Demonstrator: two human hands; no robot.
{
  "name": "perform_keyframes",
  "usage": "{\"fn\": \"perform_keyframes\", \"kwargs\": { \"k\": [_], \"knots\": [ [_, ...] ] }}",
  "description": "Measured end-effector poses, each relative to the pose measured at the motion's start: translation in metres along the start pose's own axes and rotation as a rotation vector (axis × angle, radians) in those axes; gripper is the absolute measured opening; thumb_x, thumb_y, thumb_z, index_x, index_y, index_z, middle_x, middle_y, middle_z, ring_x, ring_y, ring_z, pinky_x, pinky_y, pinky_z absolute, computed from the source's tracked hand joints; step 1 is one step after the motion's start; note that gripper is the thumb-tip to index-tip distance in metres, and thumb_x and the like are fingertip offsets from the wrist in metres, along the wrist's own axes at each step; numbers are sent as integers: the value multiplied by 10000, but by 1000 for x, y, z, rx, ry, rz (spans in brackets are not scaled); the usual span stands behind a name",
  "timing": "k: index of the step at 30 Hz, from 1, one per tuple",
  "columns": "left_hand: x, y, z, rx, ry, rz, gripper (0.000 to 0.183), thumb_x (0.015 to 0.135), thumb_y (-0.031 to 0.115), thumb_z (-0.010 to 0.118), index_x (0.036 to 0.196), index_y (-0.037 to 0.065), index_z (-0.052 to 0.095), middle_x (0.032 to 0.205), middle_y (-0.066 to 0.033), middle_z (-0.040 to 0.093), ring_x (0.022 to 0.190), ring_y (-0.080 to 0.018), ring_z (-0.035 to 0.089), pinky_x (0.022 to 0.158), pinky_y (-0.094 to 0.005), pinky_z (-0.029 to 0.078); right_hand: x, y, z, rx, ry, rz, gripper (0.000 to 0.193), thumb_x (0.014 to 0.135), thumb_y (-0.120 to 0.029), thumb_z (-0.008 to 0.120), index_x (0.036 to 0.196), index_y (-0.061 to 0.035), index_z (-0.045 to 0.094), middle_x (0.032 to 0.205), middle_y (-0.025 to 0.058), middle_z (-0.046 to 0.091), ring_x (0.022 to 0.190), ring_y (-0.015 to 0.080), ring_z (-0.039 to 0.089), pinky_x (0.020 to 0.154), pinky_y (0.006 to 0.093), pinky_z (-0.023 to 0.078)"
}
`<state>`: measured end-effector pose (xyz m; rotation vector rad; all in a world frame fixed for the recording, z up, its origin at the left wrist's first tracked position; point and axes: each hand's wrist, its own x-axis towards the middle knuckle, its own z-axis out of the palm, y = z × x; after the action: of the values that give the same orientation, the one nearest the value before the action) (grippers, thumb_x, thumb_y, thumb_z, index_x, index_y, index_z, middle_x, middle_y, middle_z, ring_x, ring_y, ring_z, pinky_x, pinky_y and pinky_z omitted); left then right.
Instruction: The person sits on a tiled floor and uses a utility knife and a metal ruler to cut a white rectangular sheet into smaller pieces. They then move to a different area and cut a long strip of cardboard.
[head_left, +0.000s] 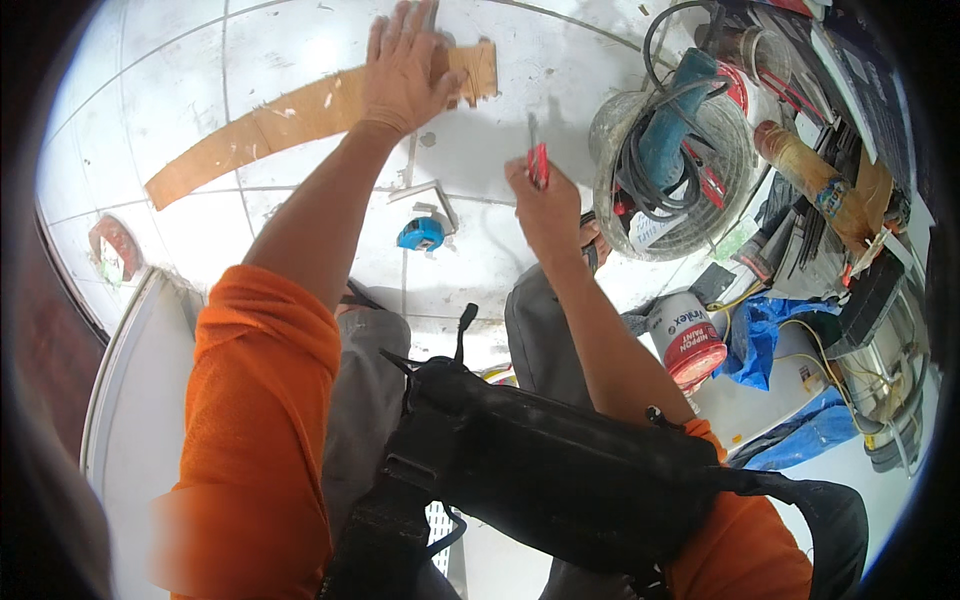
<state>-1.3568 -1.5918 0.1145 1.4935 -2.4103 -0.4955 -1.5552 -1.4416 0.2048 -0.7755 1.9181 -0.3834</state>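
A long brown strip [290, 115] of thin board or plywood, worn and flecked with white, lies across the white tiles. On its right part my left hand [405, 75] rests flat, fingers stretched forward and thumb out to the side. Something narrow and grey shows at those fingertips, mostly hidden. My right hand [548, 215] is closed round a red utility knife [540, 165], held above the floor right of the strip; its thin blade points away from me and is blurred. Between my arms a blue tape measure [421, 233] sits beside a small square tile piece [436, 203].
To the right stands a clear bucket [600, 140] with a teal power tool [685, 105] and its coiled cord. Beyond it are a paint can [688, 335], a plastic bottle [815, 180], a blue sheet [755, 335] and piled clutter. A reddish block [115, 248] lies at left.
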Motion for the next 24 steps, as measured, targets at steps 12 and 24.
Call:
{"fn": "perform_keyframes", "kwargs": {
  "k": [12,24],
  "knots": [
    [-42,52,-188,-742,-626,-480,308,843,206,759,1130,99,732,912,-128,765,884,-266,735,819,-379,556,-35,-127,-38,-80,-354,-139,409,843,-218,799,1161,17,692,1013,81,727,910,157,652,839,318,517],
    [-88,111,-315,-332,-22,-349,440,985,356,589,673,66,696,630,-179,652,626,-367,654,640,-460,525,-197,-231,-52,199,-536,6,227,981,-219,714,1028,-11,633,747,-21,581,610,46,512,529,240,426]
  ]
}}
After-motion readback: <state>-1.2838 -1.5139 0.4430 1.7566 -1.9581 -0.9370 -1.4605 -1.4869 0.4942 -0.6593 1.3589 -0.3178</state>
